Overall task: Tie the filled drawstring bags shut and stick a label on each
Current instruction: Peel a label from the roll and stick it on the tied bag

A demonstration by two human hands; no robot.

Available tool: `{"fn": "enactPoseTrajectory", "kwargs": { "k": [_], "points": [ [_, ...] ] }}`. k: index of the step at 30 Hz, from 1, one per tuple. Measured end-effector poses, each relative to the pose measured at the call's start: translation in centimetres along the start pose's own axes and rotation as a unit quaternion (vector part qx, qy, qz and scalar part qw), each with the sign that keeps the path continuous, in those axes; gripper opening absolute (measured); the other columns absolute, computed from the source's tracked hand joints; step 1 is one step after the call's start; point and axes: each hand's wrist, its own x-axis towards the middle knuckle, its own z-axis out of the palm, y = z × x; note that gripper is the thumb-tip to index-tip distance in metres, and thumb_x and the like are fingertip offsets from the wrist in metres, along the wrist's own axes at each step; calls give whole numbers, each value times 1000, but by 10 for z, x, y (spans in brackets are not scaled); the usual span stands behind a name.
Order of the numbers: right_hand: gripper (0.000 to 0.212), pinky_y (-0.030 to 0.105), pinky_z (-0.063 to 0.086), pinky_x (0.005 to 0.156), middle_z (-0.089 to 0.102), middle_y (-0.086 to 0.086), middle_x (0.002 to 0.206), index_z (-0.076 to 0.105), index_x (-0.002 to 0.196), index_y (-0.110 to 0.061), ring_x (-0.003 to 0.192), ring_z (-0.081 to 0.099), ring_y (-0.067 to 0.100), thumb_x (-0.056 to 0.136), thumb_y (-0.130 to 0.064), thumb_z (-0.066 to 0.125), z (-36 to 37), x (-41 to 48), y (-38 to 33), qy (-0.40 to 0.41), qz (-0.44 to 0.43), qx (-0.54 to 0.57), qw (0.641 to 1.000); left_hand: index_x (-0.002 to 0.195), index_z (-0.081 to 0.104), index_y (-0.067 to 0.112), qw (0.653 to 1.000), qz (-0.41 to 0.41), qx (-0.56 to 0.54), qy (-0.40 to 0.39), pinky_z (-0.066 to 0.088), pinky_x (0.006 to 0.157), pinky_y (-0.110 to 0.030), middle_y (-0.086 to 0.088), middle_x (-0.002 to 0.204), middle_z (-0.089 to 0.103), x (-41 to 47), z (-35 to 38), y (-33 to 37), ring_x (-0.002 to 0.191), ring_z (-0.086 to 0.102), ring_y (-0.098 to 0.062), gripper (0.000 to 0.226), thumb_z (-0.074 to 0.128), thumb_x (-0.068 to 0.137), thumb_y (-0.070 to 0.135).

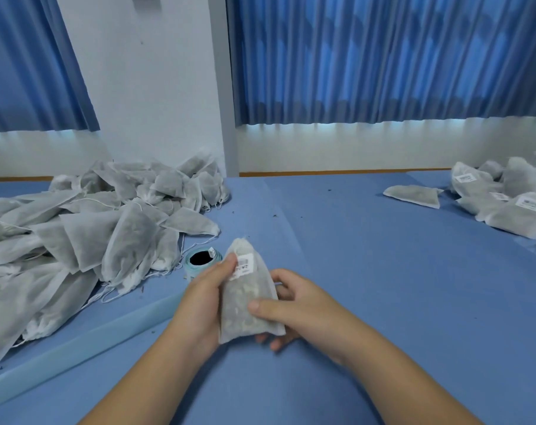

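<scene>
Bag: filled grey mesh drawstring pouch (239, 296), above blue table (383, 271), white label (245, 262) at 12 o'clock end.
Left hand (199, 305): gripping pouch's 9 o'clock edge, fingertip (229, 261) touching label.
Right hand (294, 305): gripping 3 o'clock edge.

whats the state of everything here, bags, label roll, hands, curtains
held bag, filled, neck gathered, gripped in both hands
label, stuck near the held bag's neck, under the left thumb
left hand, grips the held bag, thumb presses the label
right hand, grips the held bag's lower part
label roll, lying flat, free end sticking up
left pile of bags, filled, no labels showing
right pile of bags, filled, labels showing on several
curtains, drawn shut
</scene>
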Motion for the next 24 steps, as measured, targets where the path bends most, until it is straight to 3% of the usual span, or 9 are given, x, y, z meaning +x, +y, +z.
{"fn": "enactPoseTrajectory", "kwargs": {
  "k": [4,7,12,16,20,22,24],
  "points": [
    [24,29,52,54,70,1,80,58,109,-12,59,64,17,87,-16,68,-5,-1,0,102,1,53,993,124,56,-5,999,9,11,-39,59,63,-37,-33,113,64,7,15,3,85,69,-37,49,44,98,35],
    [25,28,52,55,70,7,77,57,109,-3,58,63,18,88,-14,67,-27,-9,-2,172,10,124,977,118,64,-1,999,16,40,-26,59,66,-29,-24,110,70,19,38,-3,86,72,-29,43,46,97,32],
    [22,28,50,55,69,12,76,59,104,-2,58,61,20,88,-14,67,-90,-49,9,290,12,192,938,101,69,8,995,-32,98,9,54,55,-27,-8,79,72,46,99,-27,65,69,-21,25,50,94,22],
    [10,26,48,50,67,7,67,58,92,-7,52,59,17,90,-14,65,-145,-87,19,370,4,249,895,91,61,10,992,-35,116,17,43,55,-28,-3,78,63,67,163,-55,60,55,-17,6,57,92,14],
    [9,25,47,47,65,6,62,56,92,-7,48,58,15,91,-11,64,-190,-111,26,436,-14,293,850,85,57,14,992,-67,107,-11,38,50,-24,0,74,58,75,218,-77,58,53,-14,8,59,93,15],
    [8,24,49,47,64,9,67,56,94,-5,49,58,15,91,-8,63,-212,-115,21,452,-39,303,838,83,58,14,992,-72,96,-35,38,51,-24,1,72,58,74,239,-83,58,54,-13,9,61,92,15],
    [9,23,55,56,65,14,83,56,99,-2,61,64,15,91,-1,61,-238,-119,7,455,-102,328,822,81,59,14,993,-65,85,-57,39,51,-24,2,68,59,73,256,-84,55,55,-12,11,62,92,15]
  ]
}}
